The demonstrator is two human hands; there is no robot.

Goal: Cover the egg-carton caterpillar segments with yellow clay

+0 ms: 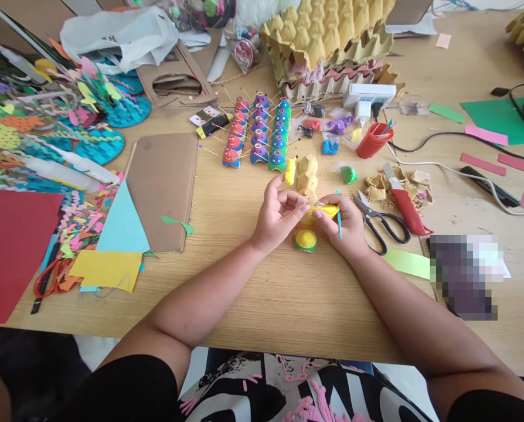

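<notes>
My right hand (347, 225) is closed on a small plastic bag of yellow clay (327, 209). A thin light blue stick (339, 224) shows beside its fingers. From the other side, the thumb and fingertips of my left hand (276, 212) pinch the clear plastic end of the same bag. Just below the hands lies an egg-carton cup (306, 239) with a yellow clay top and a green rim. A bare strip of egg-carton cups (307, 173) extends behind the hands, partly covered by them. Left of it stands a lump of yellow clay (291, 171).
Three clay-covered egg-carton caterpillars (259, 132) with pins stand behind. Scissors (380, 221), a red-handled knife (405, 202) and a red cup (373, 140) are to the right. Cardboard (160, 187) and coloured paper (20, 246) lie left. Stacked egg trays (327, 35) are at the back.
</notes>
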